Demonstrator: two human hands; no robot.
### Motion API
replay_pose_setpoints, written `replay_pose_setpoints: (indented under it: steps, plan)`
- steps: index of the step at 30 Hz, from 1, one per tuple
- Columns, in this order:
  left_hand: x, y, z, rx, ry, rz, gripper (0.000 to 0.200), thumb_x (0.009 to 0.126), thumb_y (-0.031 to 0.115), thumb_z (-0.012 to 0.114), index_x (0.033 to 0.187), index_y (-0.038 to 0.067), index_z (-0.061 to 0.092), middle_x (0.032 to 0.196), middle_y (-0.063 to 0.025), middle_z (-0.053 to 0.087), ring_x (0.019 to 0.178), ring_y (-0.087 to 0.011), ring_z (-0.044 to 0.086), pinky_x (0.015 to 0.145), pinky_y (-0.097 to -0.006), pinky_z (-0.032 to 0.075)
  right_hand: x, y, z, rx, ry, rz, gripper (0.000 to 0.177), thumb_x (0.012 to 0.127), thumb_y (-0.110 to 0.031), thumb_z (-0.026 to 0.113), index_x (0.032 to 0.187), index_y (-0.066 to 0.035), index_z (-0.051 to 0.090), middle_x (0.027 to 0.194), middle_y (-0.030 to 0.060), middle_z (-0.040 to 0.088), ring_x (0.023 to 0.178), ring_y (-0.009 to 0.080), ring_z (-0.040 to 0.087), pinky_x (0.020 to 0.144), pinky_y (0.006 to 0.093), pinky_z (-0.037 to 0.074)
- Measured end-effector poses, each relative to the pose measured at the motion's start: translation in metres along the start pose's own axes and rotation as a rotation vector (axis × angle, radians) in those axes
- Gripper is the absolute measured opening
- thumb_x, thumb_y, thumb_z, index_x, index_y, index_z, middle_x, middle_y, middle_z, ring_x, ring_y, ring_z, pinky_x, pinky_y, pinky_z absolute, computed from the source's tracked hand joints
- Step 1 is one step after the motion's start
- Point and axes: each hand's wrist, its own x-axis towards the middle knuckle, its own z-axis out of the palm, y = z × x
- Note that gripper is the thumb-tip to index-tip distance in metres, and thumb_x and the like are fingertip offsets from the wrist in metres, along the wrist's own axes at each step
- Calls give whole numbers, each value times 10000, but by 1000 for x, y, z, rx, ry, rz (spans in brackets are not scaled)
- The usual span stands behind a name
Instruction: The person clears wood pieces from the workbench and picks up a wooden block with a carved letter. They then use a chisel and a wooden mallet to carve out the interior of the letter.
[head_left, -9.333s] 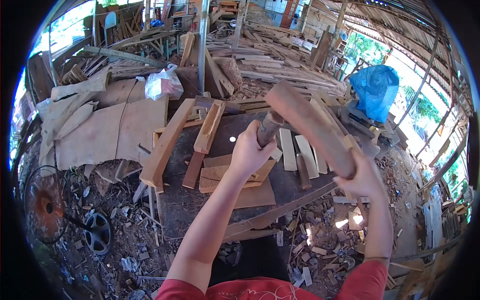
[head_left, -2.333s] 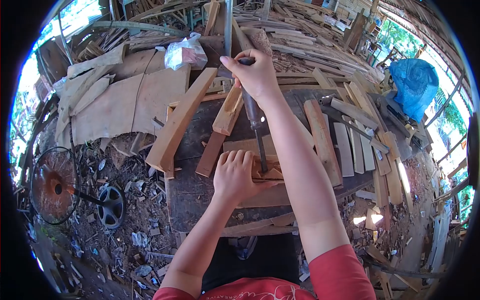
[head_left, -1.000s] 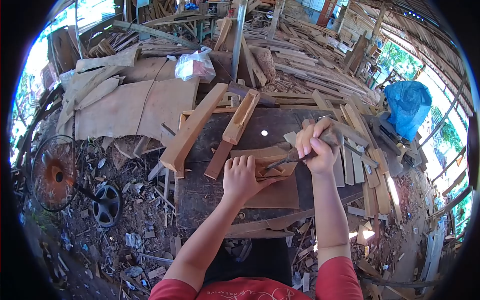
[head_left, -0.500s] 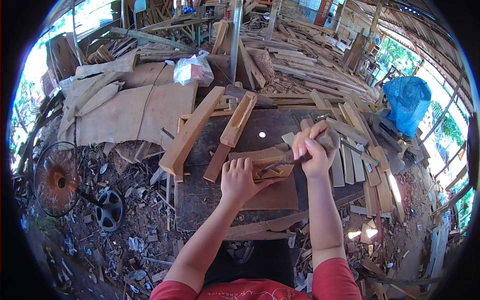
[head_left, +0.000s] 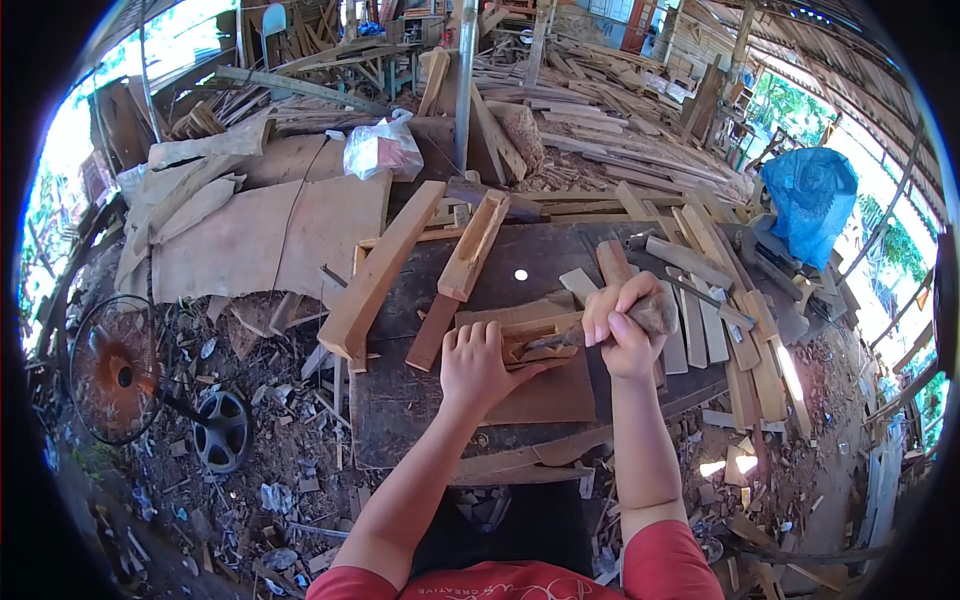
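Observation:
My left hand (head_left: 477, 368) grips the left end of a hollowed wooden block (head_left: 543, 332), its thumb along the near edge. In my right hand (head_left: 627, 325) is a chisel-like tool (head_left: 553, 342) with a thick wooden handle; its blade points left into the hollow of the block. The block rests on a flat board (head_left: 550, 398) on the dark worktable (head_left: 395, 412). Just behind my right hand stands a wooden piece (head_left: 612, 262). Beyond my left hand lies a second hollowed block (head_left: 477, 245) on a reddish board (head_left: 435, 328).
A long wooden beam (head_left: 385, 270) lies at the table's left. Wooden strips (head_left: 715, 330) and a metal bar (head_left: 700, 295) are at the right. A fan (head_left: 120, 370) stands at the left, and a blue plastic bag (head_left: 810, 205) hangs at the right.
My right hand has moved slightly down, and the tool lies flatter over the hollow. The view has shifted slightly. My left hand keeps its hold on the block.

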Motion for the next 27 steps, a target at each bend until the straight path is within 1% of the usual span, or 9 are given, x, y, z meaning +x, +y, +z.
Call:
replay_pose_setpoints:
  steps: [4,6,13,16,20,22,23,25,27]
  plan:
    - [1,0,0,14,-28,-13,784,601,701,609,981,17,563,900,-86,592,923,-232,557,880,-362,370,16,2,7,-56,164,9,102,754,-27,474,810,-41,389,542,50,408,445,125,399,417,250,373]
    - [0,1,-1,14,-21,-11,787,601,702,607,986,17,563,914,-87,591,930,-235,555,883,-361,369,24,8,7,19,192,31,111,756,69,497,753,-14,424,581,75,479,458,138,475,423,258,403]
    - [-3,4,4,29,15,-57,735,620,681,612,954,29,559,914,-96,589,918,-233,555,879,-356,370,38,23,18,1,134,151,125,783,41,550,774,-31,449,563,26,478,455,88,486,421,218,392]
    - [-3,4,5,17,35,-37,735,639,694,579,935,22,557,870,-106,578,885,-247,546,892,-405,359,39,24,19,15,108,185,133,777,30,565,771,-36,450,561,19,475,456,87,488,424,218,393]
    - [2,4,2,-23,-29,-67,733,623,657,633,974,19,549,925,-116,593,944,-251,551,929,-413,328,44,25,16,2,92,231,144,775,10,581,751,-46,451,564,16,485,450,87,485,431,225,398]
    - [13,5,1,-346,134,47,653,652,502,712,1017,-8,533,974,-138,597,959,-282,554,917,-419,356,47,25,10,-3,53,276,128,779,-27,603,762,-45,478,615,15,520,516,80,515,494,225,425]
    - [22,9,-6,-349,133,51,653,652,502,712,1017,-8,533,974,-138,597,959,-282,554,917,-419,356,48,25,8,-7,55,274,128,779,-27,603,762,-45,478,615,15,520,516,80,515,494,225,425]
    - [44,24,-33,-713,157,120,511,684,255,736,1044,-27,510,958,-150,606,890,-294,583,812,-379,437,50,26,5,-174,41,303,107,786,-72,625,824,-31,533,755,30,581,695,90,570,647,240,460]
    - [60,36,-61,-771,108,130,452,688,174,711,1038,-27,507,921,-146,609,840,-281,593,751,-351,454,55,25,3,-275,-13,226,134,788,-89,629,882,-26,558,831,37,593,783,102,569,721,253,449]
